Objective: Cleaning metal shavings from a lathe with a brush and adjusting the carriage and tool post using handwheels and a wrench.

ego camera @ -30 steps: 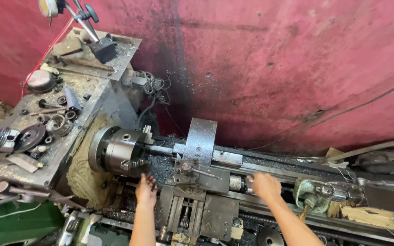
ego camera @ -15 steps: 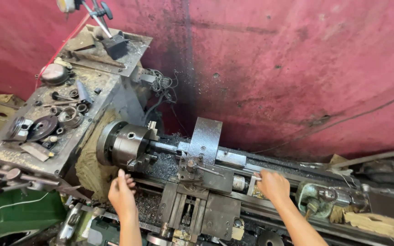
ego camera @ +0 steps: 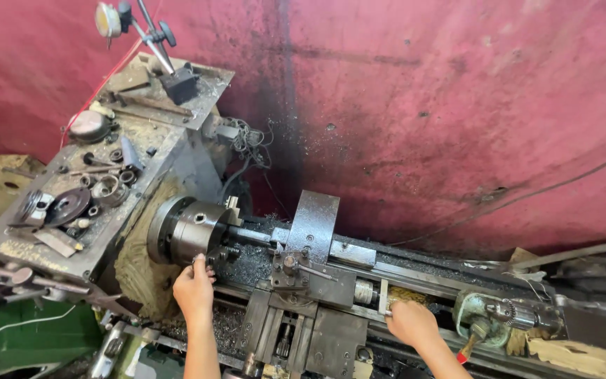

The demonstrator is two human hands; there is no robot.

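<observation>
Red, stained wall runs behind an old lathe (ego camera: 331, 281) thick with grime and metal chips. Left hand (ego camera: 194, 289) reaches up to the chuck (ego camera: 187, 231), its fingers (ego camera: 201, 263) curled against the chuck's lower front edge; whether they grip it or only press on it I cannot tell. Right hand (ego camera: 412, 324) rests on the bed just right of the carriage (ego camera: 310, 319), fingers folded down over something pale near a small plate; what they hold, if anything, is hidden under the palm.

A bar (ego camera: 250, 235) sticks out of the chuck toward the tool post (ego camera: 292, 267), with a flat steel plate (ego camera: 313, 228) standing upright behind it.

Risks, as I judge them: should the chuck turn with the left hand on it, the jaws could catch the fingers. Sharp chips lie all over the bed and could cut bare skin. Loose rings and fittings (ego camera: 103, 189) sit on the sloping headstock top (ego camera: 106, 175) and could slide off toward the chuck. A dial gauge (ego camera: 109, 20) on its stand leans out at the top left and looks easy to knock.

The cutting tool's tip is hard to make out, both forearms are cut off at the lower edge, and the tailstock (ego camera: 499, 316) is half buried in clutter
</observation>
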